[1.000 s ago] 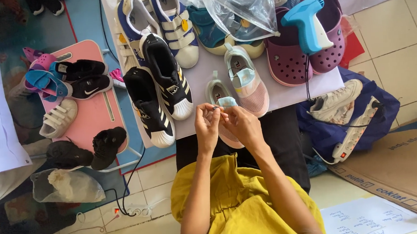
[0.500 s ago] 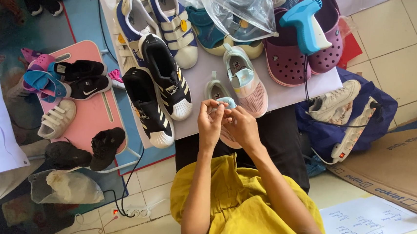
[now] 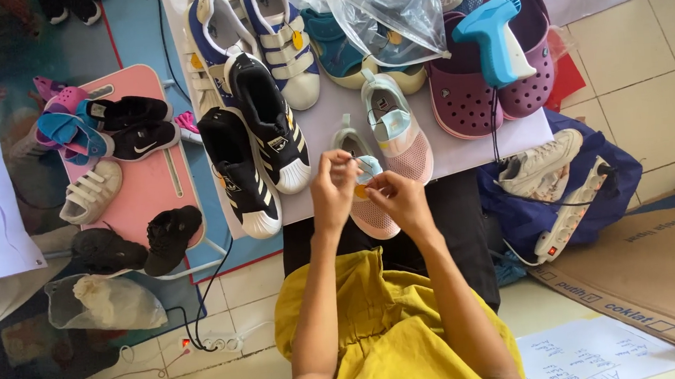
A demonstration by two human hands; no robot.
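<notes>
Leftmost, a pink stool (image 3: 151,187) bearing small shoes: blue sandals (image 3: 72,133), black trainers (image 3: 131,125), a white shoe (image 3: 90,191), black shoes (image 3: 139,244) at the near edge. Below that, a clear bag (image 3: 106,302) on the floor beside a black cable (image 3: 203,302).

Next, on the white table (image 3: 477,150), black striped sneakers (image 3: 256,159) lying side by side, toes toward the wearer; behind them, white-and-blue strap sneakers (image 3: 263,36) with yellow tags.

Centre, left hand (image 3: 333,190) and right hand (image 3: 396,199) raised together over the table's near edge, fingertips pinched on a small orange tag (image 3: 361,191) between them; both grips narrow, closed on the tag. Right under the hands, a pink shoe (image 3: 372,203) with a pale blue tongue, toe pointing over the table edge, partly hidden by the fingers. Cannot tell whether the tag is fixed to that shoe. Just right, its mate (image 3: 398,130), lying further back on the table.

Behind, teal shoes (image 3: 335,43) under a crumpled plastic bag (image 3: 388,12). Further right, purple clogs (image 3: 488,76) with a blue tagging gun (image 3: 497,40) resting on top, cord hanging down off the table.

Rightmost, on the floor, a dark blue bag (image 3: 591,195) holding white sneakers (image 3: 541,163) and a power strip (image 3: 573,220), then flattened cardboard (image 3: 660,270) and a sheet of paper (image 3: 594,350).
</notes>
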